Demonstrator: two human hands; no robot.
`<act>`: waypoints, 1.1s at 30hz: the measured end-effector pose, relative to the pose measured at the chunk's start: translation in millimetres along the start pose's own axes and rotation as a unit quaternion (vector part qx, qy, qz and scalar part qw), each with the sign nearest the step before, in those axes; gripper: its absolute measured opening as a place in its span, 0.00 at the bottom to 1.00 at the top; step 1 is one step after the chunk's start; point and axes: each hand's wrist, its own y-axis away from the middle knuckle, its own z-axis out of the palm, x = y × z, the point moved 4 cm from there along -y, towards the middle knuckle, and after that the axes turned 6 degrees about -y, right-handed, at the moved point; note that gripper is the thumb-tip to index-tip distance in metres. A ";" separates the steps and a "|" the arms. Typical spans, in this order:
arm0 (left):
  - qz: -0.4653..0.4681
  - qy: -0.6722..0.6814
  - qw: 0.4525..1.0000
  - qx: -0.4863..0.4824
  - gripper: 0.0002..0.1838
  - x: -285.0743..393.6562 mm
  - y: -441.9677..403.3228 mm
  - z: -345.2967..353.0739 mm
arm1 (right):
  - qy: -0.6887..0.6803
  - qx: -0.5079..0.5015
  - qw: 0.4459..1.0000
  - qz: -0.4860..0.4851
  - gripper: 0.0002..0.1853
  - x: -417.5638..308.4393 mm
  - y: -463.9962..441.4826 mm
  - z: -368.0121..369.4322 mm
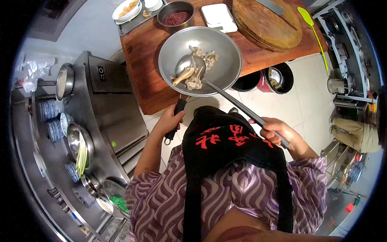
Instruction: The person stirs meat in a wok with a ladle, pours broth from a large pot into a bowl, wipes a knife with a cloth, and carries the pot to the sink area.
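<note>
My left hand is wrapped round the black handle of a metal wok, which is at the near edge of the wooden table. My right hand grips the long dark handle of a metal ladle. The ladle's bowl lies inside the wok among pieces of pale brown meat and bone. Part of the ladle's bowl is hidden by the pieces.
On the wooden table are a pot of dark red food, a white scale, a round chopping board with a cleaver, and a green spatula. Dark bins stand below. Steel counter at left.
</note>
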 end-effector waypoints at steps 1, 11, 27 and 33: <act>0.000 0.004 1.000 0.001 0.16 0.0 -0.8 0.0 | -0.056 -0.039 0.998 0.006 0.24 -2.6 1.2 1.2; -0.023 0.000 1.000 0.009 0.17 7.3 3.4 6.3 | -0.178 -0.101 0.977 -0.062 0.26 0.7 19.6 -10.6; 0.011 -0.001 1.000 0.021 0.08 -12.4 -32.9 10.1 | -0.319 -0.145 0.868 -0.352 0.26 19.3 113.3 -85.9; -0.005 0.020 0.999 0.041 0.07 -0.9 -21.9 16.1 | -0.204 0.059 0.868 -0.449 0.22 -5.9 136.9 -179.2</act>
